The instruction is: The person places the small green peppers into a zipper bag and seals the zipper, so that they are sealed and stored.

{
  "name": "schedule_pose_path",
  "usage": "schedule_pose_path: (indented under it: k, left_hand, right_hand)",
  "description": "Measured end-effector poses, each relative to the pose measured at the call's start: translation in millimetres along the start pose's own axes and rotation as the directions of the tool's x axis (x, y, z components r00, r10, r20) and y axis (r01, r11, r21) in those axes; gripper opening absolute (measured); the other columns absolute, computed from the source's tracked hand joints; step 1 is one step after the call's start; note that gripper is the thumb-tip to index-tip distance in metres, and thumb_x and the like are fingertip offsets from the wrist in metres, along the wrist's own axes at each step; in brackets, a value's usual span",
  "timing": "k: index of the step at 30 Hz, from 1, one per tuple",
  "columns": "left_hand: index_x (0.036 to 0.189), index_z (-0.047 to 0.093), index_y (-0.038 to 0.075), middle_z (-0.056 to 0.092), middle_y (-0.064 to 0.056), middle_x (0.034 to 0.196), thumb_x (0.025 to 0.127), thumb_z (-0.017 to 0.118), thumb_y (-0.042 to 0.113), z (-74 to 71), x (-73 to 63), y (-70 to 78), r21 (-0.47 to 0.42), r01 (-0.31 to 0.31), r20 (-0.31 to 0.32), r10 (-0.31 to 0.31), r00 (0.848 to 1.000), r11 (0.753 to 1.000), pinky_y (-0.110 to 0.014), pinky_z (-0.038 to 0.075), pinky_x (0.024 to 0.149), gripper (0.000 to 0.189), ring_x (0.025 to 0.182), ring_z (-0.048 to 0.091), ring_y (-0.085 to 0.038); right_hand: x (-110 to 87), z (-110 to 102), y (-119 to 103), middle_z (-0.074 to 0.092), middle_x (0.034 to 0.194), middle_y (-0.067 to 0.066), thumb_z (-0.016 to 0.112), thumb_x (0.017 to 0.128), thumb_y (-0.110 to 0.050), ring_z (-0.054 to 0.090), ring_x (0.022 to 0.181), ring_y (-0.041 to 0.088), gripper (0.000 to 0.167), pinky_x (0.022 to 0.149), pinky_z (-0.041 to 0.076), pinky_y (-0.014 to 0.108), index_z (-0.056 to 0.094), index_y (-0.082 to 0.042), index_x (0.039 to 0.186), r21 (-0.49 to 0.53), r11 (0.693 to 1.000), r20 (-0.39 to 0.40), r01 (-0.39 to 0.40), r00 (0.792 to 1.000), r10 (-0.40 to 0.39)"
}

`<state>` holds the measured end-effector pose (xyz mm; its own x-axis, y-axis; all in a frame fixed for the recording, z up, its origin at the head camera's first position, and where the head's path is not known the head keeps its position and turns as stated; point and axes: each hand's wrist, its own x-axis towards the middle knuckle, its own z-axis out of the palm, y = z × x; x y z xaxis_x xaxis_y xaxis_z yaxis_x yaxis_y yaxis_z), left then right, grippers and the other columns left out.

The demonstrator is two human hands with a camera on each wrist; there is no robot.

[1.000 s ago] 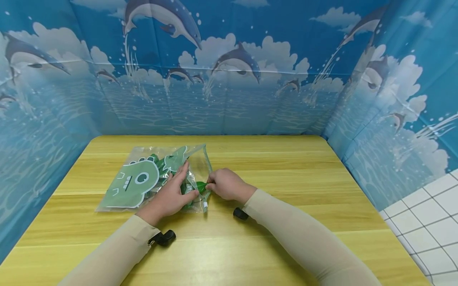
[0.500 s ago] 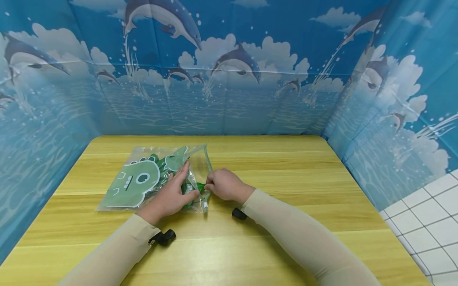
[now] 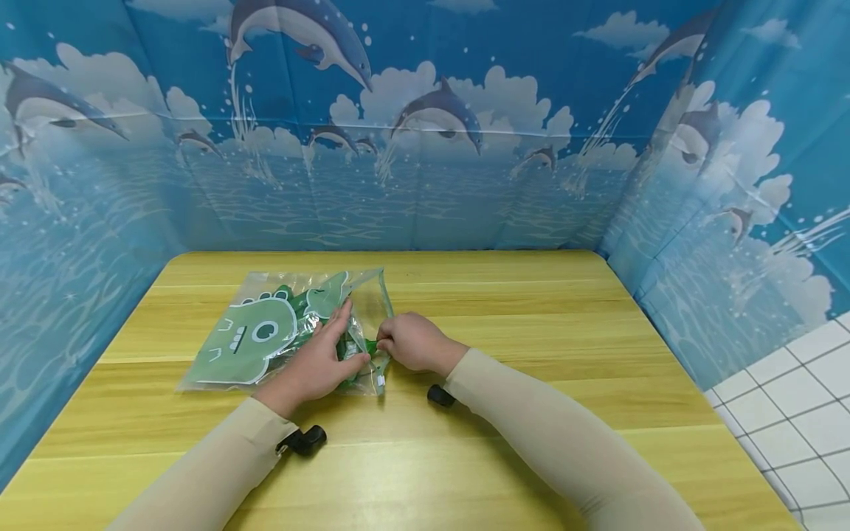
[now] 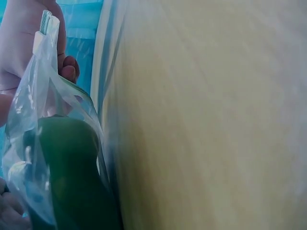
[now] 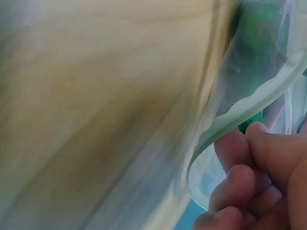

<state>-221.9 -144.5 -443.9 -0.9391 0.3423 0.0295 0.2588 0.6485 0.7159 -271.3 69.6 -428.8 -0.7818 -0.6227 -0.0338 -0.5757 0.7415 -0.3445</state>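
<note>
A clear zip bag point(image 3: 229, 350) printed with a green cartoon monster lies on the table, its mouth open toward the right. My left hand point(image 3: 312, 372) rests on top of it with straight fingers. At the mouth, my right hand point(image 3: 417, 343) pinches the narrow tip of a smooth green object point(image 5: 258, 118) between thumb and forefinger; its kind does not show. Other green shapes show through the plastic, one a rounded green piece point(image 4: 72, 163) in the left wrist view. The bag's zip edge point(image 5: 230, 124) curves right beside the right fingers.
The yellow wood-grain table point(image 3: 518, 295) spreads out around the bag. A blue dolphin-print curtain point(image 3: 425, 184) hangs behind it and along both sides. White tiles point(image 3: 797, 405) show at the lower right. Each wrist wears a black camera mount point(image 3: 305, 441).
My right hand has moved slightly left toward the bag's mouth, and less of the green object shows outside its fingers. The left hand has stayed in place.
</note>
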Motion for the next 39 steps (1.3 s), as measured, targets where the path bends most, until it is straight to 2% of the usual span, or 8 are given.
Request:
schedule_pose_path:
  k: [8,20,32,39]
  left_hand:
    - [0.17,-0.005,0.03,0.006,-0.009,0.178,0.102,0.066,0.042,-0.2,-0.2,0.5,0.01,0.007,-0.006,-0.007,1.0,1.0,-0.068,0.008,0.129,0.099,0.164,0.006,-0.04]
    - [0.171,-0.005,0.026,0.007,-0.01,0.178,0.102,0.067,0.041,-2.2,0.4,1.2,0.006,-0.008,0.0,0.008,1.0,1.0,-0.065,0.006,0.13,0.1,0.164,0.008,-0.037]
    - [0.171,-0.004,0.026,0.007,-0.009,0.178,0.102,0.067,0.042,-2.6,1.5,0.2,0.008,-0.01,0.01,0.01,1.0,1.0,-0.066,0.005,0.13,0.101,0.165,0.006,-0.037]
    - [0.171,-0.004,0.025,0.007,-0.008,0.178,0.102,0.068,0.04,-2.9,1.9,1.2,0.001,-0.013,0.013,0.013,1.0,1.0,-0.064,0.003,0.131,0.101,0.165,0.007,-0.035]
  right_hand:
    - [2.7,-0.4,-0.3,0.08,0.099,-0.001,0.064,0.106,-0.023,0.066,0.079,0.008,0.019,0.082,0.058,0.03,0.081,-0.013,0.107,0.009,1.0,-0.003,0.01,1.0,-0.01]
    - [7.6,1.1,-1.2,0.081,0.107,0.002,0.063,0.107,-0.023,0.074,0.091,0.015,0.021,0.088,0.06,0.035,0.081,-0.013,0.111,0.015,1.0,0.006,0.005,1.0,-0.005]
    - [8.1,-1.5,0.4,0.081,0.105,0.0,0.066,0.105,-0.023,0.071,0.083,0.01,0.02,0.082,0.059,0.032,0.083,-0.014,0.11,0.063,0.998,0.023,-0.014,1.0,0.013]
    - [10.5,0.6,1.8,0.081,0.105,-0.001,0.065,0.105,-0.024,0.071,0.085,0.009,0.02,0.083,0.059,0.032,0.082,-0.015,0.111,0.079,0.996,0.024,-0.042,0.999,0.04]
